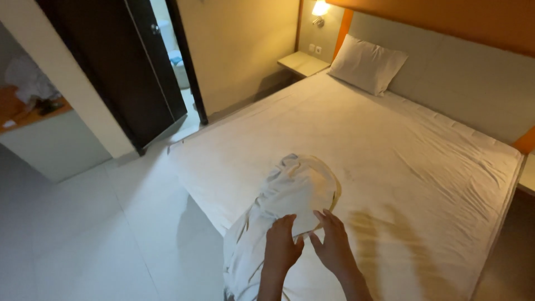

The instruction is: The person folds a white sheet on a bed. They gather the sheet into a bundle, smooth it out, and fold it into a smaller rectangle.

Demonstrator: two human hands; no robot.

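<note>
A crumpled white pillowcase with a pillow partly inside (pixel 298 192) lies on the near side of the bed (pixel 390 145), hanging toward the bed's edge. My left hand (pixel 281 245) grips the loose fabric at its lower end. My right hand (pixel 333 241) pinches the fabric edge just beside it, fingers curled on the cloth. Both hands touch the same bundle, close together.
A second white pillow (pixel 368 62) leans on the grey headboard at the far end. A small bedside shelf (pixel 304 62) sits under a lit wall lamp (pixel 320 9). A dark open door (pixel 131 67) stands left, with a white tiled floor (pixel 111 223) beside the bed.
</note>
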